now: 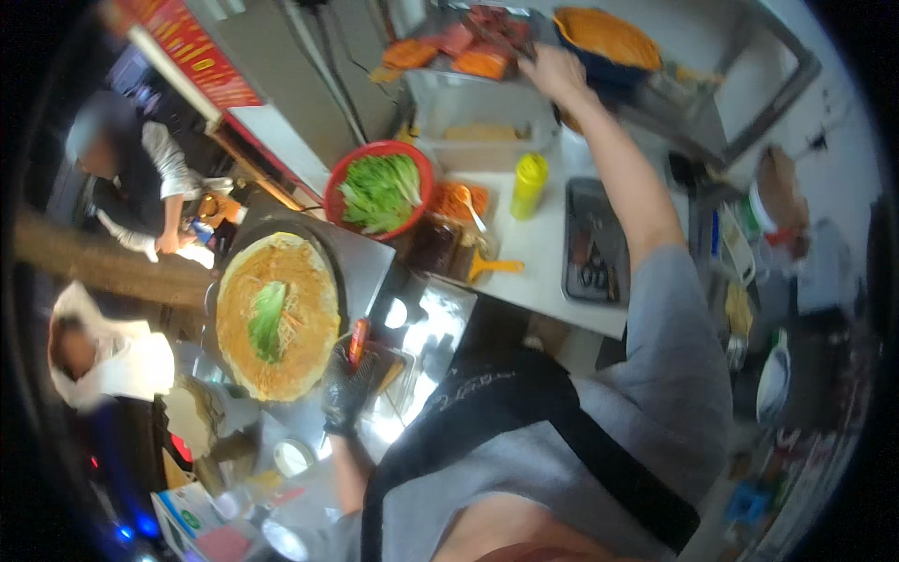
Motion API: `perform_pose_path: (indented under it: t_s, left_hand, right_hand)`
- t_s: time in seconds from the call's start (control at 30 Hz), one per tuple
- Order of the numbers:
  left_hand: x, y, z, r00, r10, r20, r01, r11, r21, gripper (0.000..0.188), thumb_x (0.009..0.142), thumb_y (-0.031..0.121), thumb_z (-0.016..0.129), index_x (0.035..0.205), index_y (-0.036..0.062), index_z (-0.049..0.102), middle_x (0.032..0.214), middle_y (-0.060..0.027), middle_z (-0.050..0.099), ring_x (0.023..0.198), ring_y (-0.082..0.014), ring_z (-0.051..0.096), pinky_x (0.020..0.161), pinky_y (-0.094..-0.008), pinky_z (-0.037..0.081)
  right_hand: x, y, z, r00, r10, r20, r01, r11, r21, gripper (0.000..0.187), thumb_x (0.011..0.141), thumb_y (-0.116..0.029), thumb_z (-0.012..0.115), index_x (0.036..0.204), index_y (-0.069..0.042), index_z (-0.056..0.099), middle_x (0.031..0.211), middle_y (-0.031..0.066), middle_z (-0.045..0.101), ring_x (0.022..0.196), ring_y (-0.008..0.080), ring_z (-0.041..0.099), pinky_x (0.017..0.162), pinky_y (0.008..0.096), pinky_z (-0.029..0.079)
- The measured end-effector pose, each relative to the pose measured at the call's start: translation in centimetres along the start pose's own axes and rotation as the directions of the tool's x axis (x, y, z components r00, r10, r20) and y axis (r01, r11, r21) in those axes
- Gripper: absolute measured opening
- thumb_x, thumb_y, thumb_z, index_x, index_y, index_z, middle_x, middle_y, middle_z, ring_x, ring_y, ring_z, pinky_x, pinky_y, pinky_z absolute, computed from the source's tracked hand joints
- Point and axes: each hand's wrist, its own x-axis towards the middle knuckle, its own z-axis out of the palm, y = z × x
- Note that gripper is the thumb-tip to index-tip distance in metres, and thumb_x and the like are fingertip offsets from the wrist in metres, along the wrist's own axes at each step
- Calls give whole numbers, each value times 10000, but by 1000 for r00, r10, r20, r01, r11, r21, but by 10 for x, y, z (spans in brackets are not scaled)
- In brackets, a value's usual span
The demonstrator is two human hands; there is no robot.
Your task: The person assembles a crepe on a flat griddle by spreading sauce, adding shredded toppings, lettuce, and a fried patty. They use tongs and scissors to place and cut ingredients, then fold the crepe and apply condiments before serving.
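My left hand (345, 391), in a black glove, is closed round the lower end of a red sausage (359, 341), beside the round griddle. On the griddle (339, 272) lies a wide brown-sauced crepe (242, 323). A green lettuce leaf (269, 321) and thin pale and orange shreds (293, 323) sit at its middle. My bare right hand (556, 75) stretches to the far side and grips what look like dark metal tongs (501, 37), blurred. They are over a tray of red and orange meat pieces (457, 39); whether their tips hold a piece I cannot tell.
A red bowl of lettuce (330, 192), a container of orange shreds (464, 199), a sauce tub (435, 244) with an orange-handled brush (498, 266) and a yellow bottle (530, 185) stand right of the griddle. A black tray (567, 253) lies farther right. Two people stand beyond the griddle.
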Motion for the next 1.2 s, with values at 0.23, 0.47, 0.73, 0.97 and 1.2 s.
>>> perform_pose_path:
  t_s: [0.23,0.47,0.73,0.97,1.2]
  left_hand:
    - [-6,2,29,984,-176,32,176,984,-9,234,864,118,609,1072,25,558,881,-36,551,774,-126,506,684,-268,437]
    - [8,11,68,981,-114,158,75,969,234,316,858,140,618,1149,22,580,1028,-71,604,859,-167,567,748,-310,466]
    - [30,76,147,942,25,335,-69,990,121,302,859,147,625,1131,26,568,811,-36,571,720,-109,520,653,-263,444]
    - [41,106,212,898,-109,427,-3,967,253,323,865,181,623,1149,38,564,712,4,564,591,-69,506,525,-232,420]
    - [67,76,276,866,-111,487,169,983,-76,417,894,260,592,1266,106,482,704,11,562,529,-44,468,455,-200,369]
  right_hand:
    - [-193,112,-21,934,166,-316,-31,919,393,532,878,-370,567,1289,-43,482,963,193,630,810,297,632,705,370,494]
    - [-413,200,111,845,523,109,-534,823,191,560,848,-304,614,1293,-1,459,1037,217,614,943,351,614,732,379,503]
    - [-387,199,140,944,314,-100,-323,942,-95,475,841,-303,581,1224,-35,500,1011,164,605,874,333,610,751,420,498]
    - [-366,186,187,678,450,581,-486,868,-104,528,775,-279,652,1167,40,499,931,191,657,886,325,636,727,430,518]
    - [-353,204,137,518,331,788,-806,497,321,642,725,-300,704,1184,75,456,977,165,656,876,261,642,755,384,517]
